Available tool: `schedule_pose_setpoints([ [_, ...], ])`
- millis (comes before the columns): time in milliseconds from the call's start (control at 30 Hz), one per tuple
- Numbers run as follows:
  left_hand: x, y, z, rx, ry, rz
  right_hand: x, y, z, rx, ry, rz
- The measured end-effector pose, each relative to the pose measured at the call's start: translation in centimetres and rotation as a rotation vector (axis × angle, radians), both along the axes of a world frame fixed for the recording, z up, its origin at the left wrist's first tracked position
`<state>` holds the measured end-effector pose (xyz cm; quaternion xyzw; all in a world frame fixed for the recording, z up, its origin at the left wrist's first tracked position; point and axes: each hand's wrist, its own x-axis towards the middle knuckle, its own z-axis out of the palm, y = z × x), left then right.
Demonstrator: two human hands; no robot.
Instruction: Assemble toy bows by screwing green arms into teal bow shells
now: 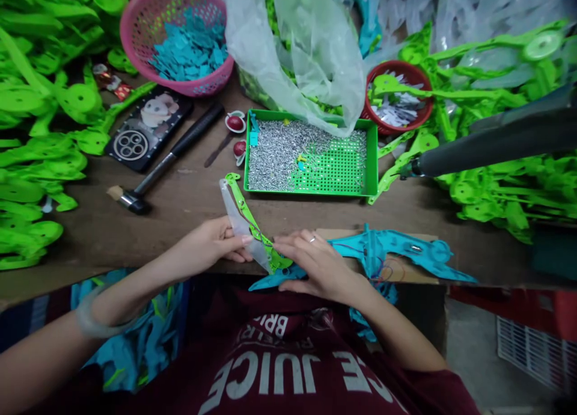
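My left hand (220, 242) pinches a long, thin, translucent white plastic piece (233, 209) between thumb and fingers. Alongside that piece runs a curved bright green plastic part (246, 210) with small holes and a dark wire along it. Its lower end meets a large blue plastic body (351, 245) lying along the table's front edge. Over the blue body rests my right hand (318, 264), a ring on one finger. Its fingers curl round the blue plastic near the joint with the green part, and its fingertips touch the green end. The palm hides part of the joint.
A green tray (311, 192) of small screws stands ahead. Behind are a pink basket (135, 30) of blue pieces, a plastic bag (306, 48) and a red bowl (428, 111). A hammer (155, 174) and phone (148, 126) lie left. A dark bar (487, 147) juts in from the right.
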<state>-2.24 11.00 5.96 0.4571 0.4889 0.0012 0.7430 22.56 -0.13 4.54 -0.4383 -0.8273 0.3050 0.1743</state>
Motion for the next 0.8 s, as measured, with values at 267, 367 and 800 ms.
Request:
schedule_pose_setpoints([
  [267,0.4,4.9,0.7,0.255,0.316,-0.157,0.1,-0.1,0.2,0.094,-0.056,0.042],
  [367,0.5,6.0,0.7,0.257,0.303,-0.144,0.1,-0.1,0.2,0.124,-0.082,0.058],
  [800,0.9,7.5,-0.3,0.605,0.184,-0.007,0.4,-0.5,-0.5,0.341,-0.165,0.078],
])
